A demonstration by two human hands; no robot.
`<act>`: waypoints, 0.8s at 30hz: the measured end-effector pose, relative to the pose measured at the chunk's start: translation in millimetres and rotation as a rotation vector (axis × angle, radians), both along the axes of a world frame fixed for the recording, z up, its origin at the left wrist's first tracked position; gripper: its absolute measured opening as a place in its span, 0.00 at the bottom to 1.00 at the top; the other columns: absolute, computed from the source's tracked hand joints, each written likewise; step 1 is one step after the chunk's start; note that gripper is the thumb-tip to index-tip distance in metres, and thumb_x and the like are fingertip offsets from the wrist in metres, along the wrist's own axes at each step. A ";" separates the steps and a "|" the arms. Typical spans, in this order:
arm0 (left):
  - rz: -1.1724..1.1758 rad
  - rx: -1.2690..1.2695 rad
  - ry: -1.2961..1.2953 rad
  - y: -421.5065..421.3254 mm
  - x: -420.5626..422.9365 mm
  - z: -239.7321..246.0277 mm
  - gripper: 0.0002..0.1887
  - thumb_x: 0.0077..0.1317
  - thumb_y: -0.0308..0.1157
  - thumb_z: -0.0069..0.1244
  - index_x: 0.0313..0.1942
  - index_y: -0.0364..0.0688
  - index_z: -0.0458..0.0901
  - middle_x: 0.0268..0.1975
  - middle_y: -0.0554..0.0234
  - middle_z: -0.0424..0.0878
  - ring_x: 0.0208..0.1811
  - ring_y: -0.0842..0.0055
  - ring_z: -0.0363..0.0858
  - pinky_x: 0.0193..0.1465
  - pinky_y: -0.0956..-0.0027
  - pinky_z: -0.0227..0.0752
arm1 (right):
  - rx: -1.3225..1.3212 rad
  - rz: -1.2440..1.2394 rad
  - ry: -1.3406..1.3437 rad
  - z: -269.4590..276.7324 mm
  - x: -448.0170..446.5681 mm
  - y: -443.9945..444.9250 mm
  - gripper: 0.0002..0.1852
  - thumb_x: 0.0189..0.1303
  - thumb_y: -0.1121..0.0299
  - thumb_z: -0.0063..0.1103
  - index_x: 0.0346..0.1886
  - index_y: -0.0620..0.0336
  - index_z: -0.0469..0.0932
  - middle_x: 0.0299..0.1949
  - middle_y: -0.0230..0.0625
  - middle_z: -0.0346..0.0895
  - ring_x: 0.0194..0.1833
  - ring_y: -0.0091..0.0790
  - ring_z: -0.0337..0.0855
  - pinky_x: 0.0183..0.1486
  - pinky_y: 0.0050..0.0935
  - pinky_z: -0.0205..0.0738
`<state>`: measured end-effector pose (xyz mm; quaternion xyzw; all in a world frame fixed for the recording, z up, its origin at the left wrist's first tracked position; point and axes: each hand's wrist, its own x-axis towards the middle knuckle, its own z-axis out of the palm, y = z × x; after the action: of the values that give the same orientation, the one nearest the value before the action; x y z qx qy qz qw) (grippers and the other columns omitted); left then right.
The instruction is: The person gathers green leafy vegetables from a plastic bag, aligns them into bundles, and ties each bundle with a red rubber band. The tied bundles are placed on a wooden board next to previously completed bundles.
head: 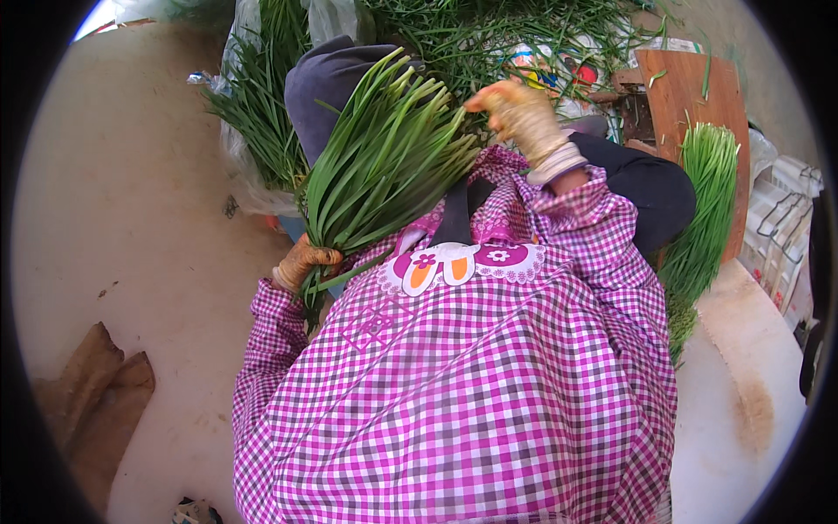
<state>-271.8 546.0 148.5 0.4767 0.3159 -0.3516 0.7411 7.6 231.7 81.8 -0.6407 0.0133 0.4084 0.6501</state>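
Note:
My left hand (306,263), in a stained glove, grips a bunch of green garlic chives (386,157) by its leafy end. The pale stem ends fan out up and to the right, over my lap. Close to those stem ends is my right hand (517,118), in a stained, pale glove and slightly blurred. Its thumb and forefinger touch or nearly touch one stem tip; whether they pinch it cannot be told. My checked pink smock (471,393) fills the lower middle of the view.
At upper left, a clear plastic bag (242,157) holds more chives. Loose green leaves (445,33) lie scattered at the top, partly on printed sacking (576,72). A neat chive bundle (704,196) rests on a wooden board (687,85) at right. Brown cloth (105,393) lies at lower left.

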 end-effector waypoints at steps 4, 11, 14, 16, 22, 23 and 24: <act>-0.016 0.061 0.037 -1.3 2.0 3.3 0.21 0.56 0.24 0.60 0.51 0.33 0.77 0.24 0.68 0.74 0.22 0.80 0.69 0.25 0.73 0.65 | -0.113 0.207 0.199 3.4 -22.1 39.8 0.15 0.67 0.59 0.61 0.49 0.58 0.82 0.22 0.26 0.75 0.19 0.20 0.70 0.22 0.21 0.69; 0.014 0.086 0.014 -7.9 4.9 5.5 0.13 0.59 0.23 0.59 0.45 0.34 0.78 0.22 0.64 0.75 0.19 0.78 0.70 0.21 0.72 0.62 | -0.070 0.166 0.238 -20.6 -27.1 52.4 0.14 0.65 0.61 0.61 0.50 0.56 0.82 0.22 0.26 0.74 0.22 0.25 0.74 0.25 0.28 0.73; 0.008 0.092 0.024 -9.9 7.1 8.2 0.12 0.59 0.24 0.60 0.42 0.35 0.79 0.22 0.64 0.75 0.19 0.78 0.71 0.21 0.73 0.63 | -0.432 0.391 -0.364 -14.8 -28.1 56.5 0.18 0.64 0.53 0.55 0.50 0.51 0.82 0.37 0.43 0.86 0.38 0.47 0.87 0.43 0.44 0.80; 0.001 0.099 0.029 -11.7 9.6 11.8 0.11 0.59 0.25 0.61 0.41 0.36 0.79 0.23 0.65 0.76 0.20 0.79 0.71 0.22 0.73 0.63 | -0.626 0.439 -0.500 -9.5 -27.4 61.5 0.18 0.65 0.52 0.51 0.49 0.50 0.82 0.42 0.46 0.85 0.44 0.52 0.85 0.49 0.47 0.77; -0.064 0.188 0.039 -20.6 26.3 20.8 0.14 0.56 0.27 0.63 0.43 0.37 0.81 0.28 0.71 0.78 0.26 0.82 0.74 0.29 0.75 0.66 | -0.762 0.529 -0.656 -15.7 -11.7 64.1 0.19 0.65 0.54 0.49 0.52 0.48 0.81 0.49 0.43 0.84 0.50 0.49 0.84 0.52 0.45 0.78; -0.086 0.197 0.044 -23.1 30.6 22.0 0.14 0.56 0.28 0.63 0.42 0.37 0.81 0.28 0.70 0.78 0.26 0.81 0.74 0.30 0.75 0.66 | -0.771 0.544 -0.670 -19.2 -8.5 64.5 0.19 0.65 0.54 0.49 0.53 0.48 0.81 0.49 0.43 0.83 0.51 0.49 0.84 0.53 0.45 0.78; -0.109 0.207 0.049 -24.1 35.1 22.4 0.13 0.56 0.28 0.63 0.41 0.38 0.81 0.27 0.70 0.78 0.27 0.81 0.74 0.30 0.75 0.66 | -0.791 0.559 -0.672 -23.4 -3.5 65.0 0.19 0.65 0.54 0.49 0.53 0.49 0.81 0.50 0.43 0.83 0.51 0.49 0.84 0.53 0.45 0.78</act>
<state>-236.7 521.9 170.8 0.5583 0.3422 -0.3685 0.6598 4.1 296.7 58.4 -0.9079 -0.2117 0.3027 0.1981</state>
